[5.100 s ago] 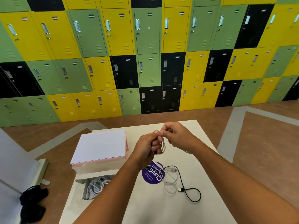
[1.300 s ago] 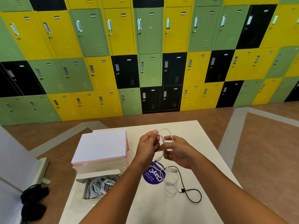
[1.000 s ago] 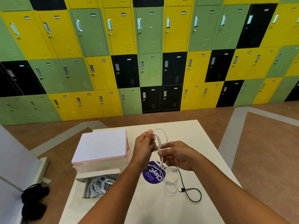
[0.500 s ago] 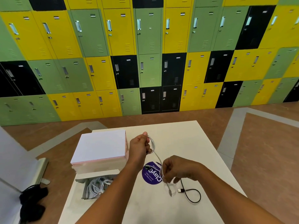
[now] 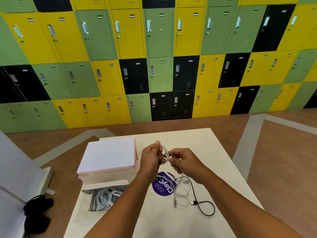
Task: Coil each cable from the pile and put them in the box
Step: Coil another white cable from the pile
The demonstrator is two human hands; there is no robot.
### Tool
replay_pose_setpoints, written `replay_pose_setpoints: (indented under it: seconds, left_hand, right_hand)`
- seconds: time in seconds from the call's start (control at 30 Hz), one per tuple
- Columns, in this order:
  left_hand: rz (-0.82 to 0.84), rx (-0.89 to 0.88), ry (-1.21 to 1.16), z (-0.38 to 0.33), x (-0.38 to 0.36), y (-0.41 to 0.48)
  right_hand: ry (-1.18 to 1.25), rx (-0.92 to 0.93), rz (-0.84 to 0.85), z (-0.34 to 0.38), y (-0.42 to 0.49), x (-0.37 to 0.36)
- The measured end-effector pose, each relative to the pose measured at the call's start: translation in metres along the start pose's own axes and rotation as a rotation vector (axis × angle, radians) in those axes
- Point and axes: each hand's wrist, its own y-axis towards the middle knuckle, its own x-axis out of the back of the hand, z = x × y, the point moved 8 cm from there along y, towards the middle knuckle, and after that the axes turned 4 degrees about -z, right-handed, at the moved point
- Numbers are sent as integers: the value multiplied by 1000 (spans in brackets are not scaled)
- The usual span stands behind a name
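Above the middle of the white table [image 5: 214, 152], my left hand [image 5: 151, 157] pinches the loops of a white cable [image 5: 166, 152]. My right hand [image 5: 184, 161] grips the same cable just right of the loops; its loose tail [image 5: 178, 188] hangs down and looks blurred. On the table below lie another white cable [image 5: 184, 198] and a black USB cable [image 5: 203, 206]. At the near left the open box [image 5: 106, 183] holds several coiled white cables [image 5: 106, 197].
The box's white lid [image 5: 108, 154] lies just beyond the box, left of my hands. A round purple sticker [image 5: 163, 186] is on the table under my hands. Coloured lockers [image 5: 154, 57] fill the far wall. A black object [image 5: 36, 215] lies on the floor at left.
My right hand slid down the cable toward the table, then came back up next to my left hand, bringing another loop to the coil. The tail hangs shorter.
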Motion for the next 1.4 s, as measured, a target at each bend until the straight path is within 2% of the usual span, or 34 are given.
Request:
replay_pose_setpoints:
  seconds: [0.1, 0.23, 0.33, 0.43, 0.63, 0.83, 1.13, 1.27, 1.4]
  left_hand:
    - [4, 39, -79, 1, -3, -2]
    - [38, 68, -161, 2, -8, -2]
    - [174, 138, -152, 1, -16, -5]
    - [287, 226, -137, -2, -21, -11]
    - [340, 273, -133, -6, -24, -15]
    - [320, 92, 76, -17, -19, -13]
    - [308, 89, 152, -11, -20, -14]
    - [283, -106, 335, -22, -22, -13]
    - [157, -104, 213, -27, -10, -5]
  right_hand:
    - [-139, 73, -100, 4, 1, 4]
    - [-156, 139, -164, 12, 2, 10]
    - [-204, 154, -221, 14, 6, 24]
    - [-283, 151, -222, 16, 9, 35]
    - [-383, 150, -177, 27, 11, 38]
    - [-416, 108, -118, 26, 10, 37]
    - [-536, 107, -63, 32, 9, 31]
    - [-472, 127, -83, 33, 7, 32]
    - [-348, 136, -179, 29, 4, 47]
